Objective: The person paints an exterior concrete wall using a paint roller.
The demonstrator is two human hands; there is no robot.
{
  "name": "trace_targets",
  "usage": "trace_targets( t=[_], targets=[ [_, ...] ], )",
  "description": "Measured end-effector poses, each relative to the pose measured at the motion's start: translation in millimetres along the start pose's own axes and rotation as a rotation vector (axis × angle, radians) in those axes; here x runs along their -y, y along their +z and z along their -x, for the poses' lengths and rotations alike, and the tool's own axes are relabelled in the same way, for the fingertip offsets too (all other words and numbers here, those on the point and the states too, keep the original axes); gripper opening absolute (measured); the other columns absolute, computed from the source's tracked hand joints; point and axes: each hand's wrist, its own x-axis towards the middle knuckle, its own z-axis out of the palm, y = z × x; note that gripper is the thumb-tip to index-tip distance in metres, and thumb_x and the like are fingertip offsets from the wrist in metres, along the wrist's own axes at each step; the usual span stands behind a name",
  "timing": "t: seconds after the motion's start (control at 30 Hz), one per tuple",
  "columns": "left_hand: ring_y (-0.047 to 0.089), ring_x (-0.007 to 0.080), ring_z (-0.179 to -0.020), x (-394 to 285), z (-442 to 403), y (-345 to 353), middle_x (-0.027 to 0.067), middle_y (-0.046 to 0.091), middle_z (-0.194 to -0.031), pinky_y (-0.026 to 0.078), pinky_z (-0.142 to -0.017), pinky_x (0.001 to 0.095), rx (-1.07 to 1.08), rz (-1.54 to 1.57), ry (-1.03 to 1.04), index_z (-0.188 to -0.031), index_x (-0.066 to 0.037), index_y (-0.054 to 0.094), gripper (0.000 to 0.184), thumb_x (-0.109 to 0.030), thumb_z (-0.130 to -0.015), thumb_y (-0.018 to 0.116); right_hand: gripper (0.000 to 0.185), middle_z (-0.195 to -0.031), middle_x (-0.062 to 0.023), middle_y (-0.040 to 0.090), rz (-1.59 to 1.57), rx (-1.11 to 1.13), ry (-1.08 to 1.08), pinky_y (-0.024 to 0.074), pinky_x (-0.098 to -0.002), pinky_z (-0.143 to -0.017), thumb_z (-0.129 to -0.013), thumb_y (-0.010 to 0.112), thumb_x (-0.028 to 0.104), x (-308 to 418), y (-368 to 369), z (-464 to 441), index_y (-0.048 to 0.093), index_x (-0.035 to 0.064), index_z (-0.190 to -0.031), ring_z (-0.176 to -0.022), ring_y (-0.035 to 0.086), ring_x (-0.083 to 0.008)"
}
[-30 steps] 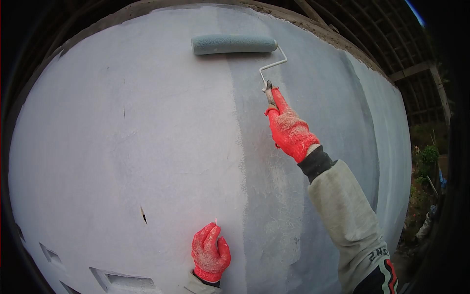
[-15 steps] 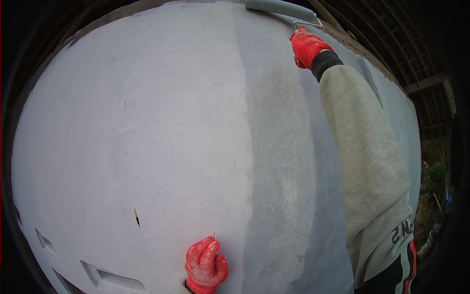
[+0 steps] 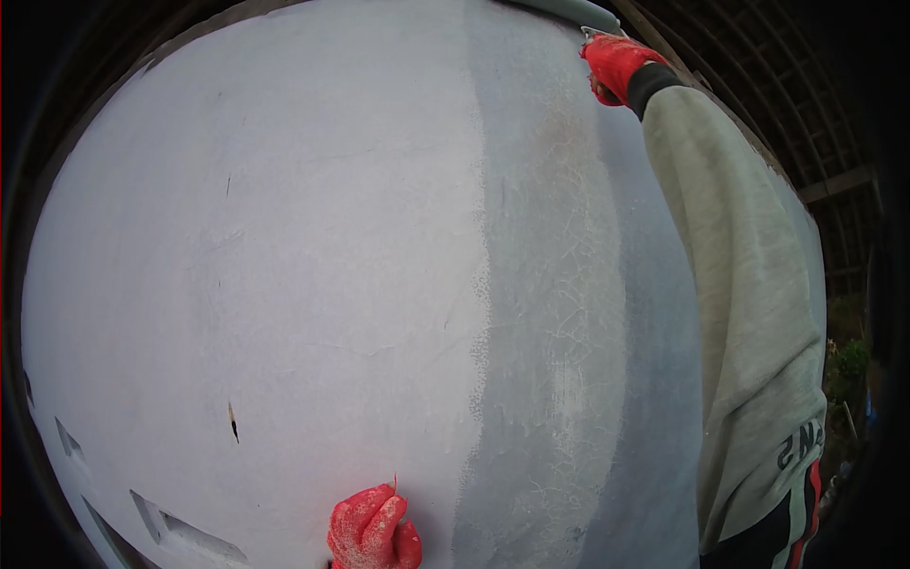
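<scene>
My right hand (image 3: 621, 68), in a red glove, is at the upper right, closed around the handle of a paint roller. The grey roller sleeve (image 3: 573, 11) lies near the top edge of the wall, partly cut off by the frame. Below it runs a darker grey painted band (image 3: 540, 284) with fine cracks, beside the pale wall surface (image 3: 341, 237). My left hand (image 3: 373, 533), also red-gloved, is low in the middle in front of the pale part, fingers curled. A thin red strand sticks up from a fingertip. Its palm side is hidden.
Rectangular recesses (image 3: 185, 531) are set in the wall at lower left. A small dark slit (image 3: 233, 423) marks the pale surface. Roof beams (image 3: 834, 185) show at upper right, with green plants (image 3: 851, 360) beyond the wall's right edge.
My right hand and the roller have moved up and slightly right, so less of the roller shows. My left hand sits lower and further left in view. The view itself has shifted a little.
</scene>
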Motion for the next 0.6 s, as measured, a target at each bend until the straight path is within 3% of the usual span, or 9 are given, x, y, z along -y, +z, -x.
trace_targets(
  t=[0.07,0.13,0.3,0.4,0.47,0.5,0.53,0.57,0.6],
  targets=[
    [0.060,0.0341,-0.088,-1.0,5.0,1.0,0.0198,0.060,-0.107,0.050,-0.077,0.0411,-0.003,-0.030,-0.002,-0.119,-0.001,0.055,0.038,-0.006,-0.081,0.056,0.030,-0.061,-0.0025,0.044,-0.009,0.033,-0.011,0.0424,-0.0299,-0.050,-0.098,0.040,0.039,0.0,12.1,2.9,0.052,0.0129,-0.089,-0.051,0.044,-0.0140],
    [0.058,0.0349,-0.091,0.6,12.2,5.3,0.0191,0.059,-0.106,0.049,-0.078,0.0429,0.024,-0.016,-0.055,-0.109,-0.001,0.055,0.044,0.005,-0.066,0.050,0.028,-0.061,-0.0023,0.044,-0.007,0.048,0.003,0.0424,-0.0297,-0.050,-0.098,0.041,0.038,-4.7,12.8,25.1,0.053,0.0132,-0.090,-0.051,0.044,-0.0137],
    [0.057,0.0360,-0.093,-1.5,10.6,5.5,0.0200,0.058,-0.107,0.048,-0.082,0.0429,0.052,0.023,-0.063,-0.111,-0.001,0.054,0.043,0.005,-0.069,0.048,0.024,-0.062,-0.0020,0.045,0.041,0.073,0.112,0.0423,-0.0293,-0.050,-0.098,0.042,0.034,-43.6,-12.8,140.1,0.055,0.0139,-0.092,-0.052,0.044,-0.0130],
    [0.055,0.0336,-0.101,-6.7,11.7,5.8,0.0200,0.055,-0.115,0.045,-0.088,0.0397,-0.009,0.020,-0.103,-0.116,0.000,0.052,0.038,0.005,-0.078,0.046,0.033,-0.081,-0.0093,0.053,0.384,0.044,-0.131,0.0457,-0.0324,-0.057,-0.097,0.045,0.025,-90.4,-21.3,233.1,0.046,0.0159,-0.129,-0.057,0.052,-0.0176],
    [0.054,0.0322,-0.102,-10.5,30.2,6.9,0.0194,0.054,-0.116,0.045,-0.088,0.0389,-0.041,0.042,-0.134,-0.117,0.000,0.052,0.038,0.005,-0.080,0.045,0.047,-0.095,-0.0168,0.060,0.484,0.004,-0.082,0.0482,-0.0346,-0.063,-0.097,0.044,0.020,-113.2,-27.2,310.3,0.034,0.0146,-0.143,-0.062,0.059,-0.0246],
    [0.053,0.0308,-0.103,-14.3,35.6,5.9,0.0188,0.053,-0.118,0.045,-0.088,0.0381,-0.096,0.052,-0.157,-0.117,0.000,0.051,0.037,0.005,-0.081,0.044,0.051,-0.095,-0.0171,0.060,0.442,-0.006,-0.012,0.0476,-0.0343,-0.062,-0.097,0.044,0.017,-129.8,-32.8,348.3,0.030,0.0166,-0.146,-0.063,0.059,-0.0261],
    [0.052,0.0290,-0.102,-27.1,44.7,3.1,0.0179,0.052,-0.118,0.044,-0.087,0.0369,-0.104,0.098,-0.212,-0.117,-0.001,0.051,0.036,0.006,-0.082,0.041,0.057,-0.098,-0.0146,0.061,0.391,0.034,0.003,0.0488,-0.0336,-0.063,-0.096,0.044,0.012,-145.1,-40.7,392.7,0.025,0.0223,-0.149,-0.063,0.055,-0.0184],
    [0.052,0.0290,-0.102,-40.2,55.5,-0.2,0.0179,0.052,-0.118,0.044,-0.087,0.0369,-0.097,0.107,-0.207,-0.117,-0.001,0.051,0.036,0.006,-0.082,0.041,0.060,-0.115,-0.0185,0.059,0.223,0.088,-0.015,0.0494,-0.0330,-0.068,-0.094,0.043,0.005,-148.9,-48.6,438.8,0.024,0.0193,-0.149,-0.070,0.059,-0.0208],
    [0.052,0.0286,-0.101,-53.8,68.0,-3.8,0.0177,0.051,-0.117,0.045,-0.086,0.0366,-0.071,0.171,-0.241,-0.116,-0.001,0.051,0.036,0.006,-0.082,0.041,0.061,-0.105,-0.0225,0.060,0.217,0.104,0.003,0.0493,-0.0341,-0.067,-0.094,0.044,0.005,-165.9,-52.6,484.5,0.020,0.0169,-0.149,-0.070,0.061,-0.0260]
  ],
)
